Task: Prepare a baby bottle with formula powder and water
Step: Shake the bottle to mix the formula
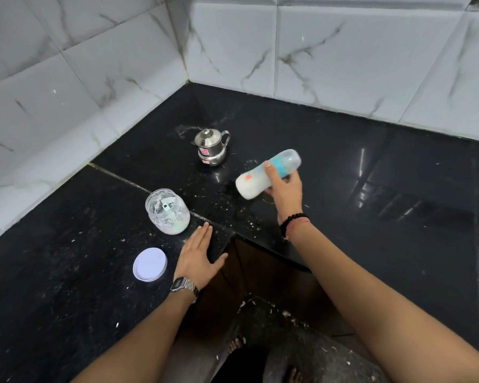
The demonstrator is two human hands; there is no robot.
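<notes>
My right hand point(285, 189) grips a baby bottle point(256, 182) around its middle and holds it tilted nearly on its side above the black counter. The bottle has a blue collar and a clear cap at its upper right end, and white milky liquid fills its lower left end. My left hand point(197, 254) rests flat on the counter edge, fingers apart, holding nothing. Just beyond its fingertips stands an open clear jar point(168, 214) with white powder at the bottom and a small scoop inside. The jar's white lid point(150, 264) lies on the counter left of my left hand.
A small steel kettle point(210, 147) with its lid on stands further back on the black counter point(371, 175), near the tiled wall corner. White powder specks are scattered across the counter between the jar and the bottle. The counter forms an inner corner in front of my body.
</notes>
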